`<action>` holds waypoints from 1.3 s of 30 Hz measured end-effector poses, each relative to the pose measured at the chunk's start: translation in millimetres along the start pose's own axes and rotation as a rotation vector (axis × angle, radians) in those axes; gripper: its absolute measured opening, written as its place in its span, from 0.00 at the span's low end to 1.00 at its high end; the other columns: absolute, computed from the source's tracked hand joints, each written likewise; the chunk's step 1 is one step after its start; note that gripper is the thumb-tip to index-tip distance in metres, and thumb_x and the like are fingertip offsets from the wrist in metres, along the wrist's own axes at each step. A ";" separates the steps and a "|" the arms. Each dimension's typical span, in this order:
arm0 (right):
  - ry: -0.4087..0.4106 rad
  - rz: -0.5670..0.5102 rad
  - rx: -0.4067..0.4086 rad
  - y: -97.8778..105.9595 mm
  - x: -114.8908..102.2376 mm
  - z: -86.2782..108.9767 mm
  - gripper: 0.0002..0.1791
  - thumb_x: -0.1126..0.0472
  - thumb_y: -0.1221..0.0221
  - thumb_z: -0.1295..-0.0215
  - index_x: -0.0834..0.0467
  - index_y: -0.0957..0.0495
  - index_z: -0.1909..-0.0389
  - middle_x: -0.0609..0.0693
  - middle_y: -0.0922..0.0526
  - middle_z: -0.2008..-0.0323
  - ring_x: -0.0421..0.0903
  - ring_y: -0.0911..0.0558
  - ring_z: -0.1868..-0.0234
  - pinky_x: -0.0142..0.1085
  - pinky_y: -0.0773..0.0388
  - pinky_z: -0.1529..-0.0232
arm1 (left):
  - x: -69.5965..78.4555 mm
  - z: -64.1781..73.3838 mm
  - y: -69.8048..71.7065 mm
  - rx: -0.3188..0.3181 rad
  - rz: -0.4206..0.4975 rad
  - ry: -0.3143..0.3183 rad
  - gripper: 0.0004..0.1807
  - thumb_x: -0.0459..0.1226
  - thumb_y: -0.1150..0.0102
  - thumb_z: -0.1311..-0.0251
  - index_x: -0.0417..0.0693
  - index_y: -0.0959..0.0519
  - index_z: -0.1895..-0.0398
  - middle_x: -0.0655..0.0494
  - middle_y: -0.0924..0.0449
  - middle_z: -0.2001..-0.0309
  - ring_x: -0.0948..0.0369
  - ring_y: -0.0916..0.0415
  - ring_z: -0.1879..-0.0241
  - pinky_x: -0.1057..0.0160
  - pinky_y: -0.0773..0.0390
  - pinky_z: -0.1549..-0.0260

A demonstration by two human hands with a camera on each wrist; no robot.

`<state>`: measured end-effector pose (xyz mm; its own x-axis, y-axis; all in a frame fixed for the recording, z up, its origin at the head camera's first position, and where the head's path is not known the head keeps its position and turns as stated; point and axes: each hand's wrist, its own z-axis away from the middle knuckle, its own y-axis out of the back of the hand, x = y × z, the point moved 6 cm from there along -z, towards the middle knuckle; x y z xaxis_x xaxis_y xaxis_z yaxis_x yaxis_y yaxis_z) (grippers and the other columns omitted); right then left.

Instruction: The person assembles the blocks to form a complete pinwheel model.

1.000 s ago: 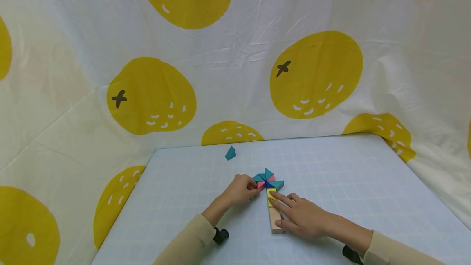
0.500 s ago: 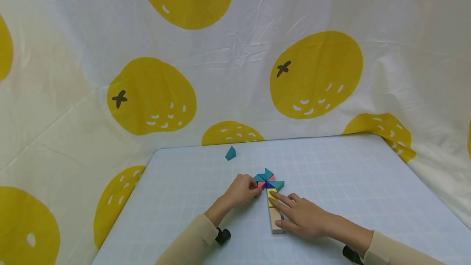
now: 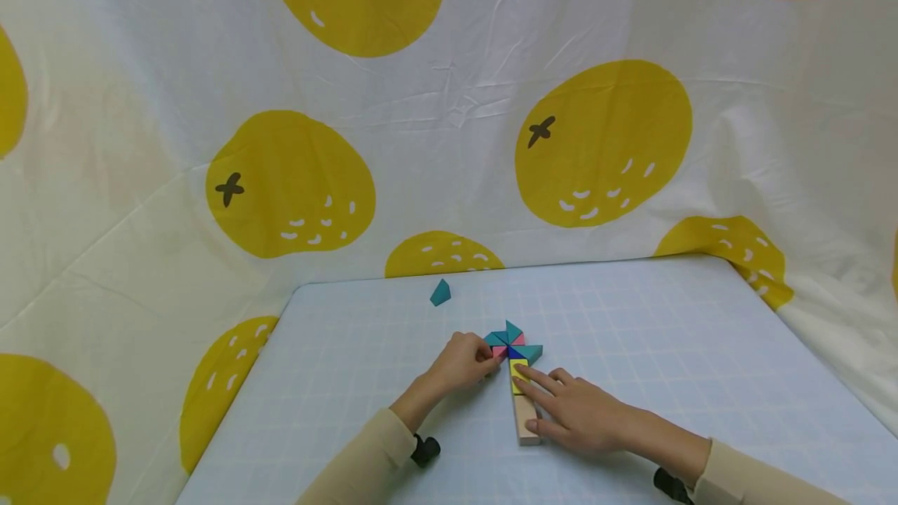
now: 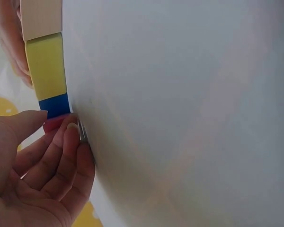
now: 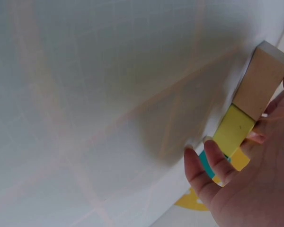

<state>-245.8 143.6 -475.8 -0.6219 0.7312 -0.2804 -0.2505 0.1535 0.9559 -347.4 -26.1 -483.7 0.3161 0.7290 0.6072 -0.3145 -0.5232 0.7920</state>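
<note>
My left hand (image 3: pixel 456 361) pinches a pink triangular block (image 3: pixel 499 352) at the left of a pinwheel of small teal, blue and pink triangular blocks. In the left wrist view, thumb and fingers close on that pink block (image 4: pixel 52 125) beside the blue block (image 4: pixel 55 106). Below the pinwheel, a yellow block (image 3: pixel 514 374) and a plain wooden block (image 3: pixel 525 418) lie end to end like a stem. My right hand (image 3: pixel 589 415) rests along them from the right. Its extended fingers touch the yellow block and its thumb the wooden one.
A loose teal block (image 3: pixel 440 293) lies near the back edge of the table, left of the pinwheel. Pale checked cloth (image 3: pixel 666 349) covers the table. Behind it hangs a white curtain (image 3: pixel 449 178) with large yellow fruit shapes.
My left hand has shifted very slightly right with the pink block over the last second. The right hand stays in place on the stem blocks.
</note>
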 end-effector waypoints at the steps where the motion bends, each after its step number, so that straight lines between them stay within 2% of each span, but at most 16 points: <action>1: -0.002 -0.002 -0.002 0.3 0.1 -0.2 0.40 0.31 0.59 0.23 0.50 0.44 0.19 0.47 0.48 0.18 0.50 0.29 0.37 0.53 0.22 0.45 | -0.1 -0.2 0.0 0.001 0.002 -0.002 0.10 0.43 0.33 0.33 0.45 0.10 0.64 0.63 0.22 0.79 0.63 0.27 0.79 0.69 0.24 0.80; 11: 0.015 -0.004 0.006 2.4 0.1 -0.3 0.40 0.33 0.58 0.22 0.52 0.43 0.20 0.50 0.46 0.19 0.52 0.29 0.38 0.53 0.22 0.47 | -0.8 -1.2 -0.4 -0.005 0.004 -0.008 0.11 0.44 0.33 0.33 0.46 0.10 0.63 0.63 0.22 0.79 0.64 0.27 0.79 0.69 0.24 0.79; 16: 0.019 -0.015 0.010 1.3 -0.5 -1.4 0.40 0.33 0.58 0.22 0.52 0.43 0.20 0.50 0.46 0.19 0.52 0.28 0.39 0.53 0.21 0.48 | -4.9 6.6 9.2 0.001 0.054 -0.003 0.13 0.48 0.33 0.34 0.49 0.11 0.65 0.61 0.20 0.76 0.63 0.25 0.78 0.68 0.22 0.77; 19: 0.008 -0.027 0.004 1.1 -1.5 -1.9 0.40 0.32 0.58 0.23 0.51 0.43 0.20 0.49 0.47 0.19 0.52 0.28 0.38 0.53 0.22 0.47 | -12.4 10.8 26.2 0.060 0.070 -0.006 0.13 0.50 0.34 0.33 0.51 0.12 0.65 0.61 0.19 0.74 0.62 0.24 0.75 0.67 0.21 0.75; 22: 0.002 -0.019 0.002 1.3 -1.8 -1.5 0.40 0.32 0.59 0.22 0.51 0.44 0.19 0.50 0.46 0.19 0.52 0.28 0.38 0.54 0.22 0.45 | -25.2 10.4 49.4 0.160 0.065 -0.014 0.12 0.49 0.34 0.33 0.52 0.13 0.62 0.62 0.20 0.72 0.61 0.24 0.72 0.66 0.20 0.72; 26: -0.003 -0.019 0.009 3.3 -0.7 0.2 0.40 0.33 0.58 0.22 0.51 0.44 0.19 0.52 0.45 0.19 0.54 0.28 0.37 0.56 0.23 0.45 | -48.6 1.1 77.3 0.289 0.045 -0.020 0.13 0.45 0.33 0.33 0.45 0.15 0.55 0.55 0.18 0.65 0.59 0.25 0.67 0.63 0.21 0.66; 29: 0.021 -0.011 0.028 2.9 -0.4 1.3 0.39 0.34 0.58 0.22 0.52 0.44 0.19 0.53 0.45 0.19 0.54 0.28 0.38 0.56 0.22 0.47 | -68.0 -11.0 87.9 0.336 0.046 0.036 0.22 0.43 0.31 0.35 0.38 0.20 0.45 0.45 0.19 0.54 0.55 0.24 0.62 0.58 0.19 0.59; 33: 0.057 0.011 0.043 -1.8 -1.2 0.8 0.38 0.35 0.59 0.21 0.53 0.43 0.20 0.53 0.45 0.19 0.54 0.27 0.39 0.53 0.21 0.49 | -90.2 -30.1 90.0 0.340 0.066 0.159 0.34 0.42 0.31 0.35 0.34 0.31 0.32 0.36 0.27 0.40 0.46 0.25 0.47 0.48 0.22 0.43; 36: 0.042 0.002 0.029 -2.1 -1.4 0.9 0.39 0.34 0.59 0.21 0.52 0.44 0.19 0.51 0.47 0.19 0.53 0.28 0.38 0.52 0.21 0.48 | -99.5 -46.2 86.3 0.320 0.067 0.229 0.38 0.42 0.32 0.34 0.33 0.35 0.28 0.35 0.31 0.35 0.43 0.30 0.37 0.46 0.29 0.35; 39: 0.026 0.001 0.015 -2.1 -1.8 0.5 0.40 0.33 0.60 0.22 0.51 0.44 0.19 0.49 0.48 0.18 0.52 0.29 0.37 0.52 0.22 0.47 | -105.6 -58.4 81.2 0.302 0.063 0.283 0.36 0.42 0.33 0.34 0.33 0.34 0.29 0.36 0.30 0.35 0.44 0.30 0.36 0.46 0.30 0.34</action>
<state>-243.8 142.4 -477.3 -0.6411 0.7139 -0.2817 -0.2388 0.1633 0.9572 -458.5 -119.8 -487.2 0.0333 0.7619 0.6469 -0.0354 -0.6459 0.7626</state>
